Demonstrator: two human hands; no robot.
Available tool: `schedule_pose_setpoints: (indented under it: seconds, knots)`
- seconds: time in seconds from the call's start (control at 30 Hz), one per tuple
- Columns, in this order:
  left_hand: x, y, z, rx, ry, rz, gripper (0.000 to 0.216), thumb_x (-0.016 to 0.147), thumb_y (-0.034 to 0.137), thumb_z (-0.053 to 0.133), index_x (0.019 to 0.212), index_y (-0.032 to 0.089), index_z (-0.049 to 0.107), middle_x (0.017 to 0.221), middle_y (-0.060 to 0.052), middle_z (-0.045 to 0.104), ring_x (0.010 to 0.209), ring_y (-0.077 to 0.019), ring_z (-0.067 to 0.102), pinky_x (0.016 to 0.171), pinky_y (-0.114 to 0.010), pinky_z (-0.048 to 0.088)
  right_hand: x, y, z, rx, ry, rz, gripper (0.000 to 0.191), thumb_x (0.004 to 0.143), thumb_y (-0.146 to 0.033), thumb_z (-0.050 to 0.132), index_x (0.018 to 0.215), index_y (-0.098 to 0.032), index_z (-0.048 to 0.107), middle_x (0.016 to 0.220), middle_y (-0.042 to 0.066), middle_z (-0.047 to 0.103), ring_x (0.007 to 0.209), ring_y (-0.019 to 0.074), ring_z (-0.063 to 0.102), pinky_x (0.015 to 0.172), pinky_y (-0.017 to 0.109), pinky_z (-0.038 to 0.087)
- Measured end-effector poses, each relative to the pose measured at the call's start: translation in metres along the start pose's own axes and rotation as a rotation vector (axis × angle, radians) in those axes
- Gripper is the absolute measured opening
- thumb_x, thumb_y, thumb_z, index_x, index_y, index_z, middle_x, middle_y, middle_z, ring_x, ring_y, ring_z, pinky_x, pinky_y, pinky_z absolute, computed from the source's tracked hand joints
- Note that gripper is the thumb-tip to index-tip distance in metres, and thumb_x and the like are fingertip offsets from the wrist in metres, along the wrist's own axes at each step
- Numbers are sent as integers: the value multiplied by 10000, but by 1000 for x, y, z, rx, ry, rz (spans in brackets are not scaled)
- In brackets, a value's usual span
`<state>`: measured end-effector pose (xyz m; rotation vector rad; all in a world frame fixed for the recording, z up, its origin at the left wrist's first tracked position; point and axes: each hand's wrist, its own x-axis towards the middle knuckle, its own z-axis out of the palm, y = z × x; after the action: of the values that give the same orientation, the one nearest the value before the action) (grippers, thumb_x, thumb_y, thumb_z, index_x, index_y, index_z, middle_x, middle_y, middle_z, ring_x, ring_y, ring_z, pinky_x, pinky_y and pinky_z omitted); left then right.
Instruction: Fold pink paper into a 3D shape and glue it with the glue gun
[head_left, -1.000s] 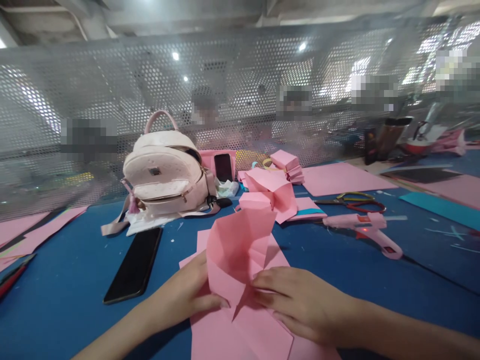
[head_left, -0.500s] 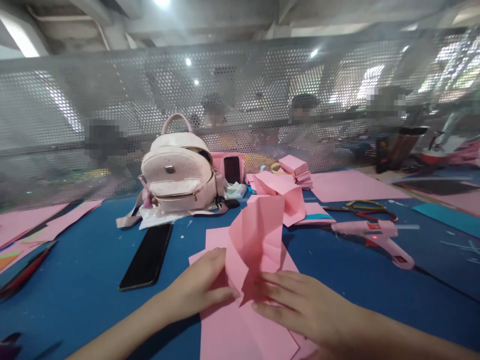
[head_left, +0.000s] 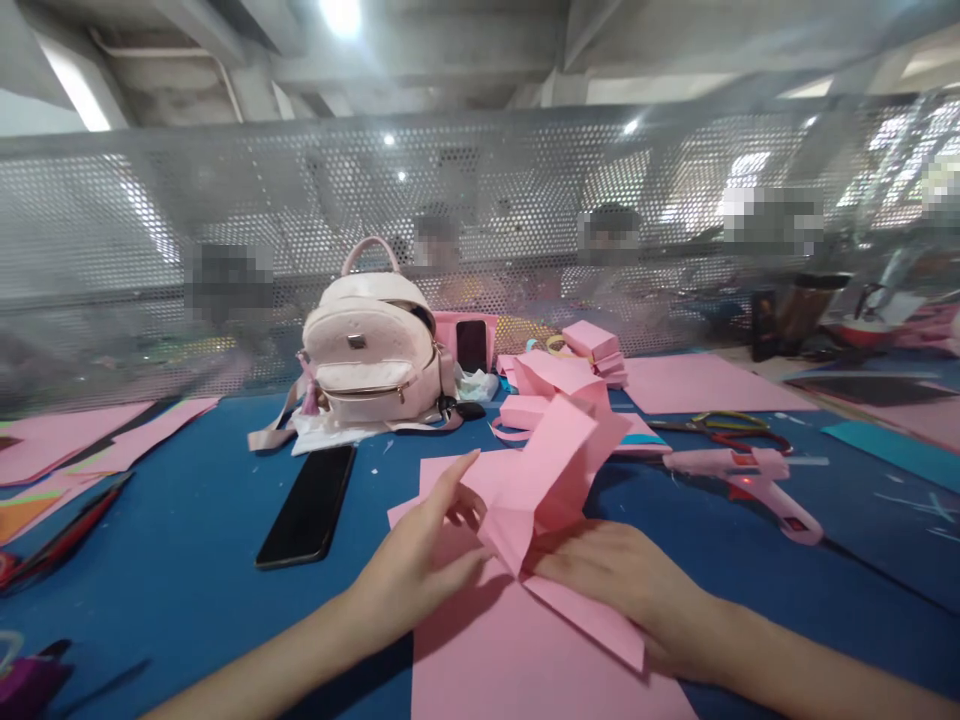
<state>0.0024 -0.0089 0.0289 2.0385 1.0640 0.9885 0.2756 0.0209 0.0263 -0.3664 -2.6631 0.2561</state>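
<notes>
In the head view a sheet of pink folded paper (head_left: 551,460) stands partly upright, creased and tilted to the right, over flat pink sheets (head_left: 480,650). My left hand (head_left: 431,550) is at its left side, index finger raised and thumb apart, with the thumb tip close to the fold. Palm down, my right hand (head_left: 626,575) lies flat against the right side of the folded paper, near a lower flap that points toward me. Its fingertips are partly hidden in the fold, and its thumb is out of sight.
Left of the paper lies a black phone (head_left: 307,507), with a pale pink backpack (head_left: 367,350) behind it. A pink glue gun (head_left: 757,475) with its cord and scissors (head_left: 727,428) are at right. Pink paper pieces (head_left: 592,345) sit before a perforated metal screen (head_left: 510,180).
The upright part of the folded paper has tipped over to the right. My left index finger has lifted off it, and my right hand has slid slightly farther into the fold.
</notes>
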Motion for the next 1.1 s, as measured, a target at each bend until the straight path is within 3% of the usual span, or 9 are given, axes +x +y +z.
schedule_pose_setpoints:
  seconds: [0.1,0.23,0.37,0.53,0.77,1.1]
  knots:
    - [0,7,-3,90,36,173,647,960,237,617,1521,362,319,1245,-68,577,1091,-210,575,961,-362,479,-1,5,-3,281,52,27,418,965,-362,486,1322,-168,585,1175,142,718,1087,227,683,914,312,516]
    - [-3,15,-4,293,155,448,300,978,276,615,1278,294,633,1302,-89,541,1178,-231,536,952,-351,477,-7,3,7,508,48,125,436,947,-428,583,1315,-196,613,1145,132,717,1050,241,684,927,309,515]
    - [-6,22,-2,364,212,585,205,992,247,594,1163,237,706,1303,-84,584,1192,-222,530,987,-364,463,-14,-4,15,621,21,252,487,922,-486,623,1324,-212,633,1210,132,698,1090,275,666,958,346,511]
    - [-6,29,-1,316,245,638,170,983,186,602,1090,192,733,1223,-84,663,1111,-209,569,933,-361,495,-15,-9,15,730,-7,338,492,913,-508,626,1311,-221,660,1244,126,694,1113,287,668,989,372,506]
    - [-7,35,-3,336,231,662,171,968,125,592,1042,162,742,1174,-94,702,1063,-212,578,884,-360,522,-8,-19,7,775,15,288,416,936,-377,634,1333,-253,643,1320,111,665,1198,268,637,1062,383,454]
    - [-8,40,-3,333,261,694,203,868,32,648,1022,146,714,1123,-92,722,1022,-224,594,861,-383,521,-9,-14,2,694,2,260,403,976,-376,578,1361,-266,624,1352,116,646,1246,268,607,1080,397,442]
